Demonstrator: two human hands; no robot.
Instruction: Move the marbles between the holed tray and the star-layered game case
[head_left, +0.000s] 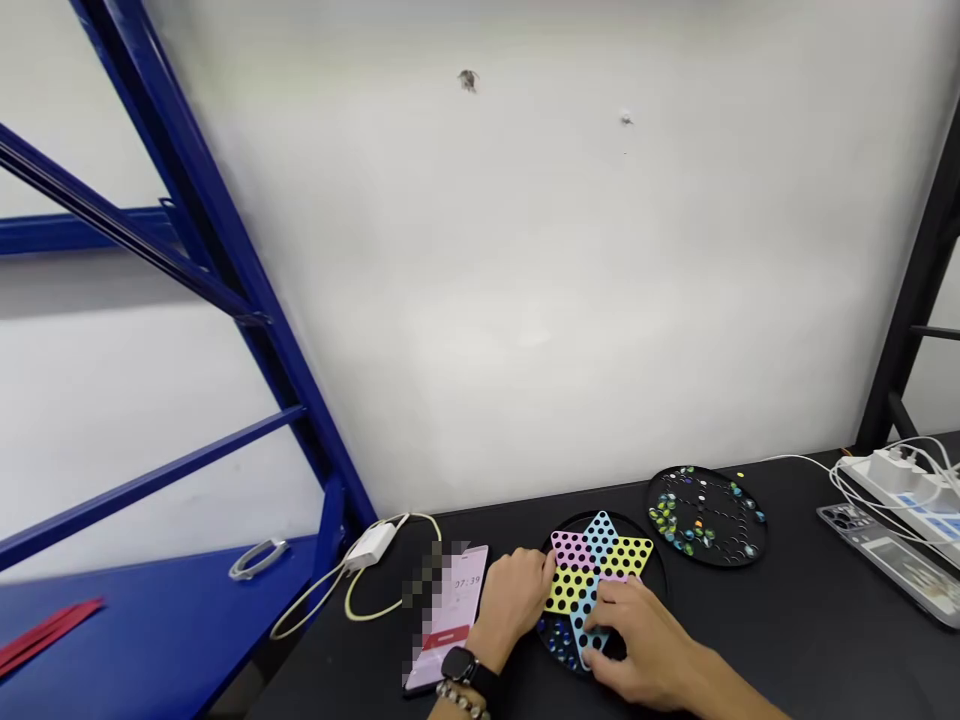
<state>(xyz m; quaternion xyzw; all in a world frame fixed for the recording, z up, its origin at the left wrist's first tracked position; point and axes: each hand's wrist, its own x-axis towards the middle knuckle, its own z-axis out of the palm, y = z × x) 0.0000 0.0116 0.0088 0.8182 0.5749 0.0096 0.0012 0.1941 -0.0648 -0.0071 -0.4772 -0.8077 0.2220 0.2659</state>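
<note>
Where hands (510, 612) (637, 635) meet, a checkers board (600, 545) lies between

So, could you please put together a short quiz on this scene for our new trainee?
1. Which hand, left or right, wears the black wristwatch and the beaded bracelet?
2. True or false: glass marbles lie on the black round board beyond the hands.
3. What do the left hand and the right hand both touch?
A. The pink, yellow and blue star-shaped board
B. The phone
C. The white charger

Key: 1. Left. 2. True. 3. A.
</note>
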